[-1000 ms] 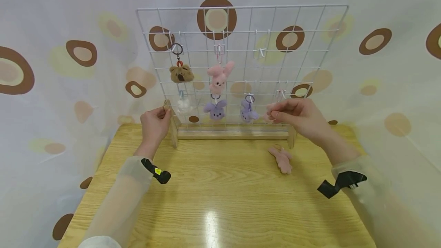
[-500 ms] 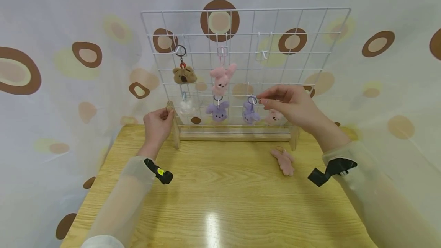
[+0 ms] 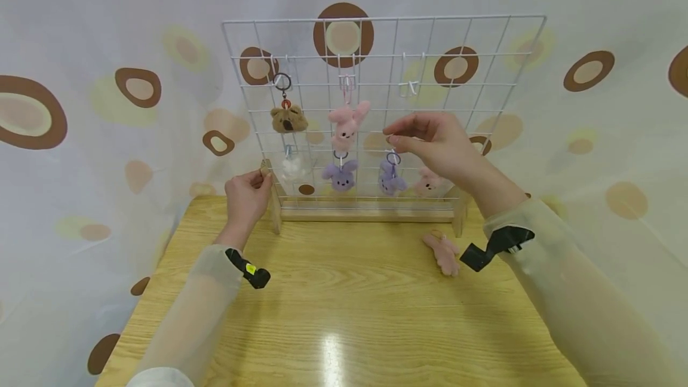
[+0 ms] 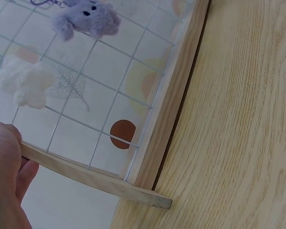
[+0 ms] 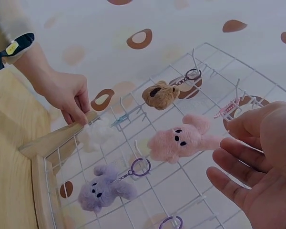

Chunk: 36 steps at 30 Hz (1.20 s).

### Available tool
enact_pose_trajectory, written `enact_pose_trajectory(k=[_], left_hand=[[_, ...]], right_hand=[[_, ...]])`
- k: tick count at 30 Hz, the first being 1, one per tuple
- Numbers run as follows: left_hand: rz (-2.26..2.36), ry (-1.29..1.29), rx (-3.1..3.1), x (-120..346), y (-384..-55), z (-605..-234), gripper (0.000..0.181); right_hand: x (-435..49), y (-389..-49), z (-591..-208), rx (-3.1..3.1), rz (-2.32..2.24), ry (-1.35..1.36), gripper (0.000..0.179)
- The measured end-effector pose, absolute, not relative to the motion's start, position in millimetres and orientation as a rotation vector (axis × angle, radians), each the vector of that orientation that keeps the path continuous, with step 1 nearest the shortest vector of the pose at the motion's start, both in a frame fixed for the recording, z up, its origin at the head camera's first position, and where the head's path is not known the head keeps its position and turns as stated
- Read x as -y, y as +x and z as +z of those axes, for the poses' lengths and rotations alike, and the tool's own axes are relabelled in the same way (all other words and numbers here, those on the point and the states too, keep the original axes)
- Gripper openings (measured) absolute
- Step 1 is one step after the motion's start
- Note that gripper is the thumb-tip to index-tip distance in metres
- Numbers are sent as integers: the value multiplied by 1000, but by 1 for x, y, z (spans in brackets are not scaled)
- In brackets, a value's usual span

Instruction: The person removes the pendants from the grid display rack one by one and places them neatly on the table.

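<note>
My left hand (image 3: 244, 199) pinches the upper end of the wooden side leg (image 4: 95, 181) of a white wire grid rack (image 3: 430, 17). My right hand (image 3: 438, 142) is in front of the grid, fingers loosely extended and holding nothing. In the head view it lies just above a purple bunny keychain (image 3: 390, 181) and a pale pink plush keychain (image 3: 428, 184). To its left hang a pink bunny keychain (image 3: 344, 130) and another purple bunny keychain (image 3: 343, 179). The right wrist view shows the thumb and fingers (image 5: 238, 188) spread near the pink bunny.
A brown koala-like plush keychain (image 3: 288, 119) and a white fluffy keychain (image 3: 294, 167) hang at the grid's left. White hooks (image 3: 409, 87) stick out at upper right. One pink plush keychain (image 3: 445, 254) lies on the wooden table (image 3: 344, 291). A patterned curtain (image 3: 591, 148) stands behind.
My right hand has left the pale pink keychain at lower right, which now hangs uncovered, and has moved up and left. My left hand keeps its hold on the wooden leg.
</note>
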<state>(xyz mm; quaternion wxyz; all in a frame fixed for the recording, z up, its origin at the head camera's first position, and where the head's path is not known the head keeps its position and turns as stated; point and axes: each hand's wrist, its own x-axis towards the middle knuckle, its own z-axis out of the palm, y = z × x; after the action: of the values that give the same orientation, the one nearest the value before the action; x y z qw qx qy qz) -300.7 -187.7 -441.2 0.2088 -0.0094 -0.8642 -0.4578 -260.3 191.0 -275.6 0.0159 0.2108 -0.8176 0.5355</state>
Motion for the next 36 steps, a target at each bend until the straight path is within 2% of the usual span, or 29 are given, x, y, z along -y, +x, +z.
enact_pose_trajectory(k=[9, 20, 36], left_hand=[[-1256, -34, 2405, 188, -303, -440, 23], [-1255, -29, 2413, 191, -296, -448, 23], [-1202, -84, 2399, 189, -301, -443, 23]], right_hand=[[-171, -271, -269, 2521, 1578, 726, 24], [-143, -275, -265, 2529, 1606, 647, 33], [-126, -291, -255, 2501, 1574, 559, 30]])
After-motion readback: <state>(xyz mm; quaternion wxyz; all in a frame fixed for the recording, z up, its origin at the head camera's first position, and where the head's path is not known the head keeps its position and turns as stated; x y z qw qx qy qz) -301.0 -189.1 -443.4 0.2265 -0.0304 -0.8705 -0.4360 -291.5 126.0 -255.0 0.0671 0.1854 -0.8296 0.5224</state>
